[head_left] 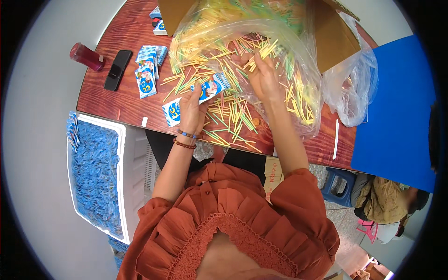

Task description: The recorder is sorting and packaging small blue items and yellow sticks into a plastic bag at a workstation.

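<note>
My left hand (190, 108) is closed on a blue-and-white packet (215, 87), which points up and to the right. Another such packet (171, 112) shows at the left side of that hand; whether it is held or lies on the table I cannot tell. In my right hand (265, 80) several thin yellow sticks (267, 48) are pinched between thumb and fingers, above the pile. Loose yellow, green and pink sticks (228, 112) lie spread beneath and between both hands. More of them spill from a large clear plastic bag (301, 44) at the far side.
Overlapping packets (146, 80) lie at the left, near a black phone (117, 70) and a red bottle (87, 57). A cardboard box (337, 44) stands behind the bag. Right of it are a crumpled clear bag (347, 95) and a blue sheet (392, 107). Lower left, a white crate (122, 163) holds many blue packets.
</note>
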The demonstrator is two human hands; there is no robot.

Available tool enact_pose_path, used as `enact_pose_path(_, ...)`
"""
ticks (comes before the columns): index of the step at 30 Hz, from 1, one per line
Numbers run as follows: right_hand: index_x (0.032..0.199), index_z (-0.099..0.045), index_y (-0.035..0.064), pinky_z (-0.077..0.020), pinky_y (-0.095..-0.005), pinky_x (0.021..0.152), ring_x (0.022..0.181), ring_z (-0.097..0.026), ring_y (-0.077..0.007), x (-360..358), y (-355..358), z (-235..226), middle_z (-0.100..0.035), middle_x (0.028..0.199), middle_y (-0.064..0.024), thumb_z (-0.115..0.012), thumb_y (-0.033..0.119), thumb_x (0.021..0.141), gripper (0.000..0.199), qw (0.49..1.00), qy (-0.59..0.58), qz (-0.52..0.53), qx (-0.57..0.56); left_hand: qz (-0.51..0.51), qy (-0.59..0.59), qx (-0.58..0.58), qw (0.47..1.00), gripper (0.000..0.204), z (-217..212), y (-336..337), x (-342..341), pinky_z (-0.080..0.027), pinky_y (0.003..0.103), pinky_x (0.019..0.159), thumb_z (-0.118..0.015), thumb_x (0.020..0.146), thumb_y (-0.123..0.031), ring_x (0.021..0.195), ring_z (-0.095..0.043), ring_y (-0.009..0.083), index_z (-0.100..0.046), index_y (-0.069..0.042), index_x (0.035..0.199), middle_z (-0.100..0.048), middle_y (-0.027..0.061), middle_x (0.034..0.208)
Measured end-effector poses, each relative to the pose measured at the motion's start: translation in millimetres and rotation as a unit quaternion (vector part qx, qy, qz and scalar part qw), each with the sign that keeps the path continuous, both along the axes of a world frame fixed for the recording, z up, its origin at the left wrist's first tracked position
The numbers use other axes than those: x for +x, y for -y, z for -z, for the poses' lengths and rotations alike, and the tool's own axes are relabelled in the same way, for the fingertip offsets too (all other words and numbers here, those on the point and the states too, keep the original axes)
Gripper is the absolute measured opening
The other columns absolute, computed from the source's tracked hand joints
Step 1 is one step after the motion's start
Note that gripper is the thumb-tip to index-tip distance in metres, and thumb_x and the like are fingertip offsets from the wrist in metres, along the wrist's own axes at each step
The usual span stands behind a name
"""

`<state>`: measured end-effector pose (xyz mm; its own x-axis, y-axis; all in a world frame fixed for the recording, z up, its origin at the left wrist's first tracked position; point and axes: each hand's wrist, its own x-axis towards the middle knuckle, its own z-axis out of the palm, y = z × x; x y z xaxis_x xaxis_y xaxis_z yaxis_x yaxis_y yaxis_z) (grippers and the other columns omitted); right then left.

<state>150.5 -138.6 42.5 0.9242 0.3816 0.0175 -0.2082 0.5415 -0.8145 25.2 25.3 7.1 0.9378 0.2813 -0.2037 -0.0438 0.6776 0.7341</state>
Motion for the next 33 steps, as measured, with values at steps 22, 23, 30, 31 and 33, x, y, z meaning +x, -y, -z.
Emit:
enact_pose_path(22, 0.117, -0.052, -0.0009, -0.0273, -0.04, 0.109, 0.133, -0.036, -0.0249, -70, -51, -24, -0.051, 0.131, -0.0156, -0.042, 0.026, 0.1, 0.033, 0.942, 0.303, 0.086, -0.116, -0.042, 0.068, -0.065, 0.995, 0.031, -20, 16, 6, -0.054, 0.03, 0.078, -0.05, 0.1, -0.028, 0.085, -0.065, 0.0131, -0.064, -0.001, 0.097, -0.068, 0.0069, 0.094)
enact_pose_path(23, 0.12, -0.051, -0.0011, -0.0265, -0.0394, 0.11, 0.132, -0.037, -0.0252, -71, -51, -25, -0.05, 0.133, -0.0156, -0.043, 0.026, 0.099, 0.035, 0.95, 0.287, 0.078, -0.092, -0.033, 0.077, -0.067, 0.994, 0.031, -18, 15, 7, -0.054, 0.031, 0.078, -0.05, 0.099, -0.028, 0.086, -0.065, 0.0135, -0.064, 0.0, 0.098, -0.068, 0.0071, 0.096)
enact_pose_path(30, 0.132, -0.047, -0.0031, -0.0258, -0.0368, 0.111, 0.133, -0.038, -0.0268, -63, -43, -29, -0.046, 0.138, -0.0171, -0.041, 0.026, 0.098, 0.045, 0.941, 0.289, 0.054, -0.167, -0.025, 0.1, -0.11, 0.989, 0.03, -2, 20, 17, -0.053, 0.032, 0.082, -0.05, 0.099, -0.026, 0.091, -0.064, 0.0144, -0.063, 0.001, 0.103, -0.067, 0.0081, 0.102)
enact_pose_path(31, 0.133, -0.045, -0.0034, -0.0263, -0.0374, 0.111, 0.133, -0.038, -0.0279, -60, -42, -30, -0.045, 0.139, -0.0178, -0.041, 0.026, 0.098, 0.046, 0.944, 0.28, 0.053, -0.163, -0.023, 0.1, -0.111, 0.989, 0.03, 2, 20, 18, -0.053, 0.032, 0.082, -0.05, 0.099, -0.026, 0.091, -0.064, 0.0144, -0.063, 0.001, 0.103, -0.067, 0.0081, 0.102)
enact_pose_path(33, 0.134, -0.044, -0.0038, -0.0267, -0.0379, 0.111, 0.134, -0.037, -0.029, -56, -38, -30, -0.044, 0.14, -0.0184, -0.041, 0.026, 0.098, 0.047, 0.947, 0.27, 0.06, -0.163, -0.021, 0.092, -0.111, 0.989, 0.029, 6, 20, 19, -0.053, 0.032, 0.083, -0.051, 0.099, -0.025, 0.091, -0.065, 0.0155, -0.062, 0.001, 0.104, -0.067, 0.0086, 0.102)
